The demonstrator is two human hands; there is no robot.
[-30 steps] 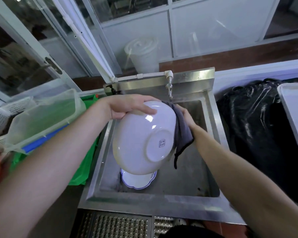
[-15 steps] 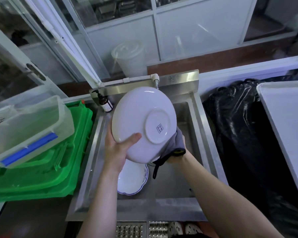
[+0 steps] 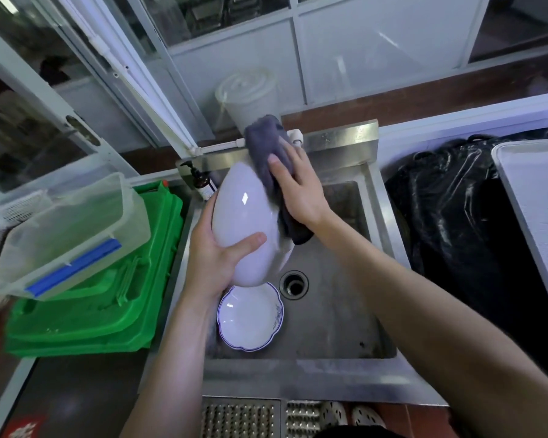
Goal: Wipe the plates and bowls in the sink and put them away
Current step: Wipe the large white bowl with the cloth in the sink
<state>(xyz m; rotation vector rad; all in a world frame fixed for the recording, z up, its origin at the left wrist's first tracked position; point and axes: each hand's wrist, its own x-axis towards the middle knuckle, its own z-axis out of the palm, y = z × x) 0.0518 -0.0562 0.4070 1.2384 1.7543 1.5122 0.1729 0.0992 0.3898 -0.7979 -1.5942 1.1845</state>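
Note:
A large white bowl (image 3: 246, 216) is held on edge above the steel sink (image 3: 345, 371), its outside turned to the left. My left hand (image 3: 219, 257) grips its lower rim, thumb across the outer wall. My right hand (image 3: 298, 188) presses a grey cloth (image 3: 266, 147) against the bowl's upper right side; the cloth hangs down past the rim. A white plate with a blue scalloped edge (image 3: 250, 319) lies flat on the sink floor, left of the drain (image 3: 294, 284).
Green crates (image 3: 86, 314) with a clear plastic box (image 3: 67, 229) on top stand left of the sink. A brown pump bottle (image 3: 201, 184) stands at the sink's back left corner. Black plastic sheeting (image 3: 450, 216) and a white tray (image 3: 538, 197) lie to the right.
The bowl has turned from showing its base to standing on edge. My right hand with the cloth has gone from under the bowl to its top right side.

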